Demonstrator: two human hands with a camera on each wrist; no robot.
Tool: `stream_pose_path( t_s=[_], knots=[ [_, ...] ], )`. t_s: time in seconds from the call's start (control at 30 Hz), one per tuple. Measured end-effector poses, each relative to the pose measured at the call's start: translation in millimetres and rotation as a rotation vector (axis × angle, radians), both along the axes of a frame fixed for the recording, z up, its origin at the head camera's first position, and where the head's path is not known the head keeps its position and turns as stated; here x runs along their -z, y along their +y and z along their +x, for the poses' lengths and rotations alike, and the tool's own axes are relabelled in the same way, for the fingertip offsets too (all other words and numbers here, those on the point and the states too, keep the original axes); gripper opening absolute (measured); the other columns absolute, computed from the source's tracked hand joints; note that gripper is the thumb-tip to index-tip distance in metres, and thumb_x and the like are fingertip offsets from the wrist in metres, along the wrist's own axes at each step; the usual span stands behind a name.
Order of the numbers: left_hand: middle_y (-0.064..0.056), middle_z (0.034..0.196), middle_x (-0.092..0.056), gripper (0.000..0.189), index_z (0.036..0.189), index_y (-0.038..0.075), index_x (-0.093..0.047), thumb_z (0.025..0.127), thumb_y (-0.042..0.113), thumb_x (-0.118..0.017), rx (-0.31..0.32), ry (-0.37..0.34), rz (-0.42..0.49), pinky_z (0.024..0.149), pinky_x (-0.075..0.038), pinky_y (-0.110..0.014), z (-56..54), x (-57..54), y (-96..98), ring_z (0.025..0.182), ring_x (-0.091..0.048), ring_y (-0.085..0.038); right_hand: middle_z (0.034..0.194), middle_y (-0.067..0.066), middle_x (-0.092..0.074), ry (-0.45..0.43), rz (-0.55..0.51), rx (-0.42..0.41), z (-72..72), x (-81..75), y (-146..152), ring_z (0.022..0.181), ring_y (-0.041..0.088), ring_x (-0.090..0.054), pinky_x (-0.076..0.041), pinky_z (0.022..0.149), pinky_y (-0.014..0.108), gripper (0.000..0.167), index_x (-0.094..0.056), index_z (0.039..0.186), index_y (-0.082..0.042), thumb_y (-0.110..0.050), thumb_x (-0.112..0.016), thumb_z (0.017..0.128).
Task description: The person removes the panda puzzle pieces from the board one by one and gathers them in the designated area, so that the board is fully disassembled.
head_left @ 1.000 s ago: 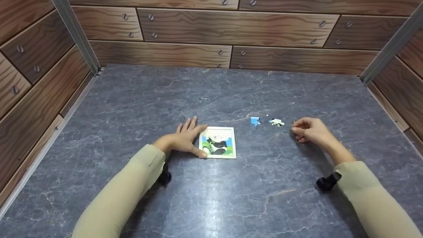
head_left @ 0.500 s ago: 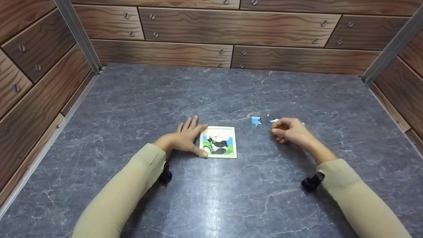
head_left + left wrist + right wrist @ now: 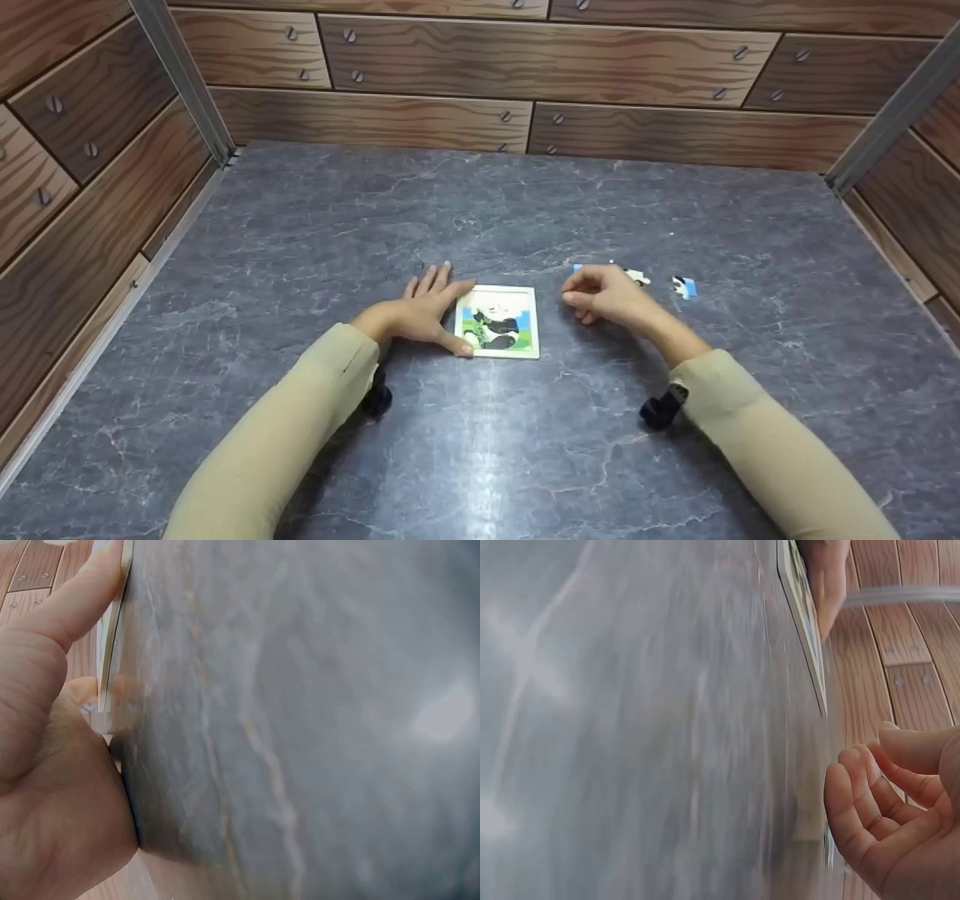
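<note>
A small square panda puzzle board (image 3: 534, 322) with a pale frame lies flat on the grey table. My left hand (image 3: 412, 316) spreads over its left side, with thumb and index finger resting on the frame's left corners. To the right of the board, my right hand (image 3: 609, 298) hovers low, thumb and fingertips drawn together. In the right wrist view its fingers (image 3: 840, 799) are bent beneath the thumb; whether a piece sits between them I cannot tell. A blue puzzle piece (image 3: 577, 268) and a white one (image 3: 637, 277) are partly hidden behind this hand. Farther right lies a black, white and blue piece (image 3: 683, 287).
Wood-patterned walls (image 3: 420, 60) close off the back and both sides, with metal posts (image 3: 184, 82) in the corners. A bright light reflection (image 3: 484, 450) runs down the table in front of the board.
My right hand has moved left from the far-right piece, past the white piece, toward the board. That far-right piece is now uncovered. The left hand and board have stayed in place.
</note>
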State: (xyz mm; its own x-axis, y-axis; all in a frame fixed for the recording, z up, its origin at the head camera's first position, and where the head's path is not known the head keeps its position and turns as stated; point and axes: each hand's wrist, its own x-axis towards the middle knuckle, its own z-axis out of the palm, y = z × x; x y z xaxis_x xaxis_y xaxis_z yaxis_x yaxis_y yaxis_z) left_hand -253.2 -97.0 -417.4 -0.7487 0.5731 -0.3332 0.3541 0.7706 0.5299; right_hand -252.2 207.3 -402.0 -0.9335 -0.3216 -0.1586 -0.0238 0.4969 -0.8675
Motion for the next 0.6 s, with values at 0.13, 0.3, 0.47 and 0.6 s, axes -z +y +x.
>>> stream_pose_path(
  t_s=[0.13, 0.3, 0.47, 0.6],
  knots=[
    [-0.012, 0.151, 0.022, 0.109, 0.151, 0.029, -0.008, 0.068, 0.06, -0.071, -0.002, 0.006, -0.001, 0.107, 0.013, -0.049, -0.3, 0.4, -0.8, 0.136, 0.023, -0.028, 0.086, 0.022, -0.061, 0.005, 0.004, -0.034, -0.9, 0.9, -18.4, 0.063, 0.019, -0.057, -0.053, 0.059, 0.033, 0.022, -0.059, 0.103, 0.011, -0.003, -0.061, 0.088],
    [-0.013, 0.151, 0.021, 0.109, 0.151, 0.029, -0.008, 0.068, 0.061, -0.071, 0.0, 0.008, -0.005, 0.107, 0.013, -0.049, -1.3, 0.7, -0.8, 0.136, 0.022, -0.029, 0.089, 0.022, -0.061, 0.001, -0.008, -0.071, -0.6, 1.8, -39.4, 0.065, 0.02, -0.057, -0.053, 0.06, 0.034, 0.022, -0.059, 0.104, 0.012, -0.003, -0.061, 0.088],
    [-0.012, 0.151, 0.022, 0.109, 0.151, 0.029, -0.008, 0.068, 0.062, -0.071, -0.005, -0.003, -0.008, 0.107, 0.013, -0.049, -2.1, 0.5, 0.4, 0.136, 0.023, -0.028, 0.087, 0.016, -0.061, -0.016, -0.044, -0.1, 1.5, 0.7, -55.9, 0.064, 0.019, -0.058, -0.053, 0.059, 0.032, 0.02, -0.06, 0.102, 0.008, -0.006, -0.063, 0.088],
    [-0.013, 0.151, 0.022, 0.109, 0.151, 0.028, -0.008, 0.068, 0.061, -0.071, -0.006, -0.01, 0.005, 0.107, 0.014, -0.05, -1.5, 0.3, 0.4, 0.136, 0.023, -0.028, 0.085, 0.014, -0.061, -0.004, -0.041, -0.13, 2.5, -1.0, -66.6, 0.064, 0.019, -0.059, -0.053, 0.058, 0.031, 0.018, -0.061, 0.101, 0.007, -0.007, -0.062, 0.088]
  ],
)
